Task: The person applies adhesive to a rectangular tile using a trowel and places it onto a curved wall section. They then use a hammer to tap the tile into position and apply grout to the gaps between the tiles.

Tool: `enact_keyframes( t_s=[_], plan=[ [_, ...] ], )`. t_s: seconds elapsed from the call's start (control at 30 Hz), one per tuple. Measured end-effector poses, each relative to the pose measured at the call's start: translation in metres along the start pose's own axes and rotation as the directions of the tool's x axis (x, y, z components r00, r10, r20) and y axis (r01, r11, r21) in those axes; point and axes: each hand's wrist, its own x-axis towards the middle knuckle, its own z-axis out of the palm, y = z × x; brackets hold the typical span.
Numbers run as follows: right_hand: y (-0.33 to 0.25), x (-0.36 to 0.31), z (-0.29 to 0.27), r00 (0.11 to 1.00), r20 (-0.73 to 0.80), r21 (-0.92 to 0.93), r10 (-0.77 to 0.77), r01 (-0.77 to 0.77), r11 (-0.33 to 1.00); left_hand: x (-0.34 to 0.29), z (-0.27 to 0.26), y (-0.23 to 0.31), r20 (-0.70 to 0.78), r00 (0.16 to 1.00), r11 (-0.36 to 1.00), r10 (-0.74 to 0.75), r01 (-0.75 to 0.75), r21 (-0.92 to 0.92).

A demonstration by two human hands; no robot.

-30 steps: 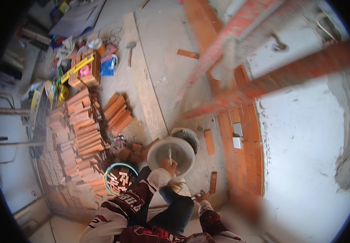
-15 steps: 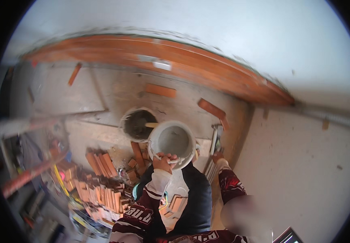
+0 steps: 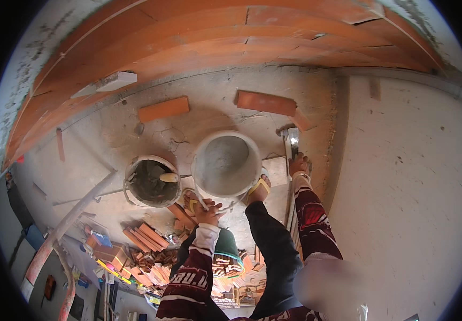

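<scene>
My left hand is closed round the thin handle of a pale bucket, at the handle's near side. Grey wet mix lies inside it; whether its base rests on the floor is hidden. To its left stands a darker bucket with mortar and a tool with a wooden handle in it. My right hand reaches down beside my right foot, fingers curled at the lower end of a metal-headed hand tool. The fingers partly hide what they grip. Long thin bars lie beside that hand.
A brick wall curves across the far side. Loose bricks lie before it. Stacked bricks and a green basket stand near my legs. Reddish poles rise at left; a pale wall stands at right.
The view has tilted and shifted, with more brick wall showing. A gap now shows between the two buckets. My right hand is nearer the tool's metal head. My left hand keeps the bucket handle.
</scene>
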Motion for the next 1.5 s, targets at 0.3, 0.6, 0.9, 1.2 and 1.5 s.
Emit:
enact_keyframes(
  t_s=[0.3, 0.6, 0.9, 1.2, 1.5],
  plan=[
    [-0.011, -0.012, -0.013, 0.992, -0.102, 0.191, -0.076, 0.095, 0.977, 0.124, -0.058, -0.089, 0.196, 0.974, 0.992, 0.116, -0.106, -0.061],
    [0.017, -0.161, -0.095, 0.818, -0.394, 0.456, -0.420, 0.570, 0.683, -0.054, 0.070, 0.095, -0.219, 0.942, 0.583, 0.254, 0.031, 0.812],
    [-0.117, -0.317, -0.224, 0.286, -0.172, 0.181, -0.943, 0.950, 0.256, -0.190, -0.048, 0.177, -0.194, 0.775, 0.765, 0.602, -0.488, 0.421],
    [-0.272, -0.416, -0.246, 0.374, 0.109, -0.310, -0.921, 0.893, 0.326, -0.241, -0.103, 0.300, -0.164, 0.845, 0.829, 0.509, -0.431, 0.356],
    [-0.356, -0.468, -0.230, 0.244, 0.017, -0.294, -0.970, 0.928, 0.228, -0.273, -0.129, 0.380, -0.071, 0.746, 0.737, 0.662, -0.630, 0.245]
  ],
)
